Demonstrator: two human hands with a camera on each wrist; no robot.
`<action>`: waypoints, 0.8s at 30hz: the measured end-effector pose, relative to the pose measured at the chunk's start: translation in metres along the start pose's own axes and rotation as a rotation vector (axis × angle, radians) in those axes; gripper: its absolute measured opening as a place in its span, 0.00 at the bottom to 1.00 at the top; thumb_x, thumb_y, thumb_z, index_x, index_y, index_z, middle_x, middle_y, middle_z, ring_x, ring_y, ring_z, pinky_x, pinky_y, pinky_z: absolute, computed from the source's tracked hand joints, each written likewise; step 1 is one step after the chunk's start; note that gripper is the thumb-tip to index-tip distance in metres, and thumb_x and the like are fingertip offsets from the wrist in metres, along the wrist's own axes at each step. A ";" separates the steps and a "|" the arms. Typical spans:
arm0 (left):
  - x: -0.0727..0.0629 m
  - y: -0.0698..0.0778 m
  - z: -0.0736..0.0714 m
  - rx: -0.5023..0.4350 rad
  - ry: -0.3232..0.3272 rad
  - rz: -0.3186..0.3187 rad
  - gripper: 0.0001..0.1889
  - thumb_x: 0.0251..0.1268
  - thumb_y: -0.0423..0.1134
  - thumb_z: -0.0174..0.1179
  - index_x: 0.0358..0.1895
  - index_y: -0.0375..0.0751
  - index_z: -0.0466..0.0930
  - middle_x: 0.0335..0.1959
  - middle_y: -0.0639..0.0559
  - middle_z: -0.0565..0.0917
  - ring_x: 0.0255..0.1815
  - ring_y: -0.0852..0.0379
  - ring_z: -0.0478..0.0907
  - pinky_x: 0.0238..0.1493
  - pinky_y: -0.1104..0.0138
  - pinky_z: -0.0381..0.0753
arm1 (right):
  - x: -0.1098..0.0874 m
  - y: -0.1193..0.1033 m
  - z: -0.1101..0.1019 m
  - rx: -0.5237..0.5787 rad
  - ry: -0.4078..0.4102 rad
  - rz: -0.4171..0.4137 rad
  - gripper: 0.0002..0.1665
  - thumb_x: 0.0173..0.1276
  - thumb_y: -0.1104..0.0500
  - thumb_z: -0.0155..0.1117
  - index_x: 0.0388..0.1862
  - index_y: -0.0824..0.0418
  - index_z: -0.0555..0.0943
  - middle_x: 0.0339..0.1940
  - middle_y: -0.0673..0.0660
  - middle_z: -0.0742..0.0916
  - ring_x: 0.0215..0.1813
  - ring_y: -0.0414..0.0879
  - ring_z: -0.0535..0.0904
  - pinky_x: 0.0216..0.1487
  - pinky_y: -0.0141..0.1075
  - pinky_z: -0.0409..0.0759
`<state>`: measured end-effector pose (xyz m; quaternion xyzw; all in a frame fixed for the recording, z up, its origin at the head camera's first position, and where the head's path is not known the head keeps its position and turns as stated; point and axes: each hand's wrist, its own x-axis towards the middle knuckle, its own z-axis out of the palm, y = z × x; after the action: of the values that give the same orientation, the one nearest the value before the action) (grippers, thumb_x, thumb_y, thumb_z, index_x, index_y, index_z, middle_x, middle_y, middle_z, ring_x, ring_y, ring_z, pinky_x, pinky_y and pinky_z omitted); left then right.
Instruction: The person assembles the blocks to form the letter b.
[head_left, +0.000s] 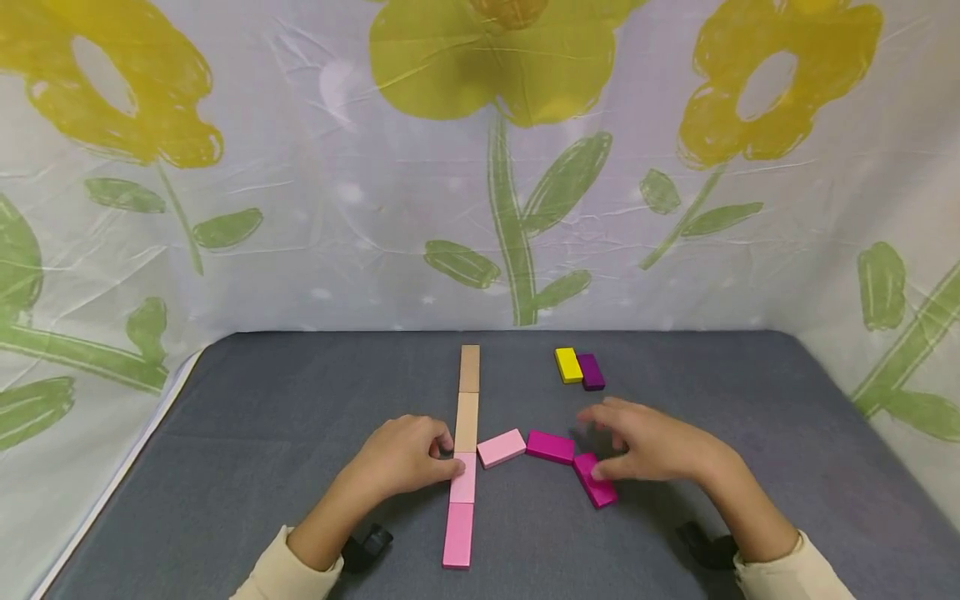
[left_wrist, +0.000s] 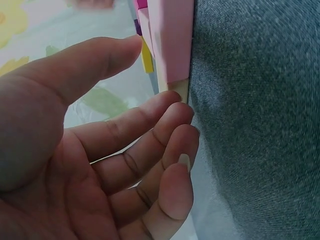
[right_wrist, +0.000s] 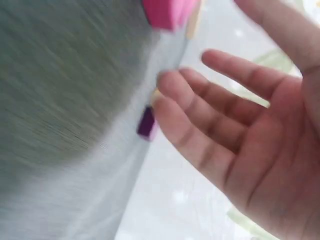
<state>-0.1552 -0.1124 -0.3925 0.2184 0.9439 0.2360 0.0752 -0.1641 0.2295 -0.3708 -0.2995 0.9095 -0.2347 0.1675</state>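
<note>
Blocks form a straight column: a tan block (head_left: 469,368), a beige block (head_left: 467,422), a light pink block (head_left: 465,490) and a pink block (head_left: 458,537). My left hand (head_left: 401,454) is beside the column, its thumb tip overlapping the light pink block in the head view; the left wrist view shows nothing between thumb and fingers. A second light pink block (head_left: 501,448) slants off the column, followed by a magenta block (head_left: 550,447) and another magenta block (head_left: 599,493) angled toward me. Over that last block is my right hand (head_left: 660,442), fingers loosely spread and holding nothing.
Farther back on the grey table (head_left: 315,375) lie a yellow block (head_left: 568,366) and a purple block (head_left: 592,372), side by side. A cloth backdrop (head_left: 315,275) with printed flowers rises behind the table and along its sides.
</note>
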 end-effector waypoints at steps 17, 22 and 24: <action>0.001 0.002 0.003 0.013 0.005 -0.016 0.09 0.55 0.45 0.73 0.26 0.50 0.81 0.17 0.61 0.72 0.22 0.62 0.68 0.26 0.63 0.68 | 0.094 0.044 -0.024 -0.242 0.033 -0.004 0.30 0.62 0.74 0.62 0.65 0.68 0.76 0.65 0.68 0.77 0.63 0.61 0.74 0.62 0.53 0.72; 0.001 0.000 0.003 0.016 0.001 -0.019 0.10 0.56 0.45 0.73 0.26 0.50 0.81 0.17 0.61 0.72 0.22 0.62 0.69 0.27 0.63 0.69 | 0.087 0.038 -0.021 -0.238 0.108 0.004 0.27 0.62 0.68 0.69 0.62 0.68 0.78 0.58 0.67 0.80 0.54 0.58 0.76 0.55 0.52 0.75; 0.001 -0.001 0.003 0.019 0.003 -0.017 0.10 0.56 0.45 0.72 0.25 0.50 0.81 0.17 0.61 0.72 0.22 0.62 0.68 0.27 0.63 0.68 | 0.083 0.034 -0.021 -0.237 0.137 0.005 0.28 0.61 0.65 0.70 0.61 0.69 0.78 0.55 0.66 0.80 0.49 0.56 0.76 0.51 0.50 0.76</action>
<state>-0.1559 -0.1116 -0.3953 0.2106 0.9481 0.2265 0.0738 -0.2533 0.2088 -0.3846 -0.2984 0.9408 -0.1450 0.0689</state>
